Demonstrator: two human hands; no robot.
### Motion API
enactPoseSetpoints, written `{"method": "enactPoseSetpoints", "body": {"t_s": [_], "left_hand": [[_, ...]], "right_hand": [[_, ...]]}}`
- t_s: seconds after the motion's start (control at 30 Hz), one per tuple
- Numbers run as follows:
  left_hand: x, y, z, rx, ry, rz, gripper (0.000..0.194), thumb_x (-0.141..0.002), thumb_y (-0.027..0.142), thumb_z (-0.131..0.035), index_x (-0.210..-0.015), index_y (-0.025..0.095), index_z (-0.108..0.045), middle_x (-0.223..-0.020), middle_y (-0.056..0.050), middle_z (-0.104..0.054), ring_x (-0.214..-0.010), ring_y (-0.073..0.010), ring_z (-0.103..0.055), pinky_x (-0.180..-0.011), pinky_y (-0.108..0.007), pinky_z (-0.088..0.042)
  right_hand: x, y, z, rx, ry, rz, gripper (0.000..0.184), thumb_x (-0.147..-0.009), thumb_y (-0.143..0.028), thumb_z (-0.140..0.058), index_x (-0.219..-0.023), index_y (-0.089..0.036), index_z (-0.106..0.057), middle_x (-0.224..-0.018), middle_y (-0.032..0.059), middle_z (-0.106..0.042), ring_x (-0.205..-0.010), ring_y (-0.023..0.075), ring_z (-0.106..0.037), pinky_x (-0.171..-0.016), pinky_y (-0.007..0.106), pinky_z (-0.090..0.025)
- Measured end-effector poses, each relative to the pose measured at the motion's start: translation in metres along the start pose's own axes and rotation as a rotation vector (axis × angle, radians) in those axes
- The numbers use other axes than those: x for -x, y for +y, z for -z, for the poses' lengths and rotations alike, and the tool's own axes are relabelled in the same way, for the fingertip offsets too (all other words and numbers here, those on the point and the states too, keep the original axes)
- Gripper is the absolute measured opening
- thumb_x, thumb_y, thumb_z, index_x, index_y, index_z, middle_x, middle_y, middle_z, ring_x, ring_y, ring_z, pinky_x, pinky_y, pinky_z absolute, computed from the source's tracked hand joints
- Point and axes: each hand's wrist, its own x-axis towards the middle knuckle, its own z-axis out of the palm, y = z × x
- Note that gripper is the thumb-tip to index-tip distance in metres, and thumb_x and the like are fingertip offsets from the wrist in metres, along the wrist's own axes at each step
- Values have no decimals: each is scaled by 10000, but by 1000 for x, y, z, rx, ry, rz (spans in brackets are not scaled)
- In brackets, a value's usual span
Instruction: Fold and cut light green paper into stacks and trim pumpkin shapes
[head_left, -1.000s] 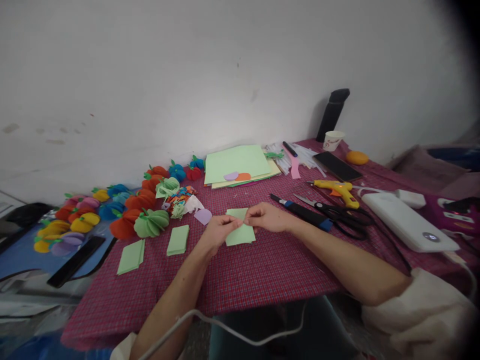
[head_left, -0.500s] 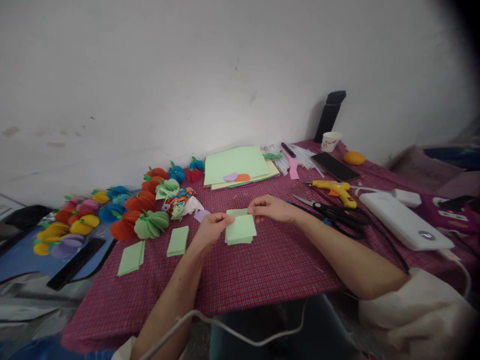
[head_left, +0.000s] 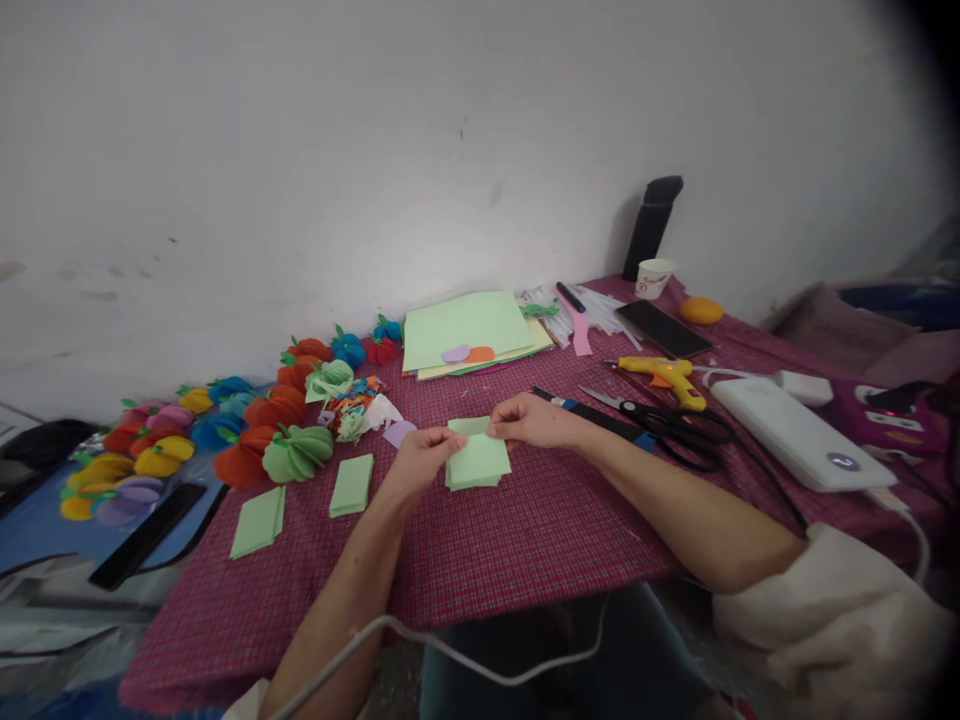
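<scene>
Fingers [head_left: 452, 439] either side of green paper [head_left: 478, 461]

The hands [head_left: 534, 420] have moved apart over the green paper [head_left: 478, 464].

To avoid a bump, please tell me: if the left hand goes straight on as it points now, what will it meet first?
Most likely the right hand, whose fingertips are across the green sheet from the left hand. Height is hard to judge here, so it might pass above or below.
</scene>
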Motion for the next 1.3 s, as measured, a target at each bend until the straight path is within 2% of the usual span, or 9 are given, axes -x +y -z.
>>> {"method": "enactPoseSetpoints", "body": {"t_s": [0.13, 0.23, 0.37, 0.57, 0.7, 0.77, 0.9, 1.13, 1.3], "left_hand": [[-1, 3, 10, 28, 44, -13, 267, -617, 377, -622, -666, 115, -629, -604, -3, -588, -555, -91, -472, -550, -207, -362], [0, 6, 16, 67, 105, -12, 247, -609, 358, -633, -654, 114, -631, -604, -6, -595, -549, -87, -473, -550, -203, -365], [-1, 3, 13, 113, 126, -19, 249, -617, 355, -628, -665, 110, -630, -612, -11, -597, -554, -88, -478, -559, -206, -372], [1, -1, 0, 46, 35, -43, 289, -659, 393, -583, -703, 111, -620, -635, -14, -590, -575, -99, -483, -564, -212, -374], [5, 4, -3, -43, -112, -41, 333, -685, 423, -542, -785, 115, -619, -651, -13, -578, -562, -98, -467, -518, -200, -348], [6, 5, -3, -107, -172, -36, 327, -678, 426, -547, -747, 115, -620, -594, 4, -546, -516, -84, -432, -476, -190, -312], [5, 1, -3, -190, -195, -34, 323, -672, 433, -549, -626, 117, -600, -491, 32, -469, -447, -64, -362, -434, -187, -247], [7, 10, 13, -229, -183, -83, 301, -702, 383, -523, -581, 124, -617, -575, -24, -582, -538, -98, -459, -538, -204, -333], [7, 17, 17, -153, -2, -97, 265, -707, 373, -508, -652, 140, -620, -638, -39, -615, -636, -128, -525, -628, -224, -376]], "right_hand": [[1, -2, 15, -110, -26, -80, 204, -669, -319, -558, -664, -116, -570, -591, 6, -585, -506, 75, -517, -527, 208, -417], [3, -4, 22, -129, 21, -74, 215, -665, -327, -567, -671, -112, -573, -618, 23, -601, -515, 76, -524, -544, 216, -426], [2, -7, 14, -154, 81, -19, 288, -711, -398, -518, -736, -118, -579, -672, 37, -598, -572, 89, -530, -554, 218, -410], [-1, -3, -8, 20, 180, 76, 260, -726, -371, -499, -676, -127, -576, -572, -19, -513, -523, 72, -436, -515, 201, -337], [0, -2, -14, 118, 114, 67, 258, -738, -360, -471, -683, -132, -577, -575, -18, -506, -521, 74, -420, -489, 191, -318], [2, -4, -17, 156, 89, 84, 268, -744, -365, -458, -675, -133, -574, -568, -20, -495, -512, 73, -408, -475, 189, -309], [4, -6, -18, 179, 65, 95, 253, -736, -349, -461, -660, -133, -567, -544, -24, -479, -492, 71, -394, -458, 191, -299], [5, -11, 10, 92, 124, 9, 236, -711, -346, -495, -665, -124, -560, -542, -20, -479, -473, 60, -393, -445, 180, -310], [6, -11, 20, 31, 139, -10, 253, -699, -366, -505, -671, -123, -569, -553, -13, -505, -479, 67, -413, -463, 193, -325]]}}
